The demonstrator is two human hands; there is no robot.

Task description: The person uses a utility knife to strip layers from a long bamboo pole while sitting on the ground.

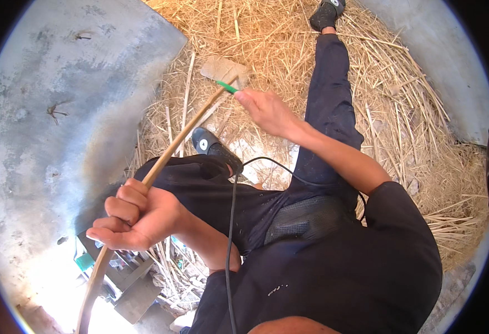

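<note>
A long, slightly bent wooden stick (184, 132) runs slantwise from the lower left up toward the top middle. Around its lower part my left hand (144, 217) is closed, fingers wrapped over the wood. My right hand (269, 111) is closed on a small green tool (227, 87), which lies against the stick near its far end. Only the green, narrow part shows past my thumb and fingers; the rest is hidden, so its exact kind cannot be made out.
Straw and wood shavings (278, 50) cover the ground, with a flat pale block (219, 68) beyond the stick's tip. Grey walls (44, 111) stand on both sides. A black cable (232, 222) hangs across my lap. Boxes and clutter (136, 292) lie at lower left.
</note>
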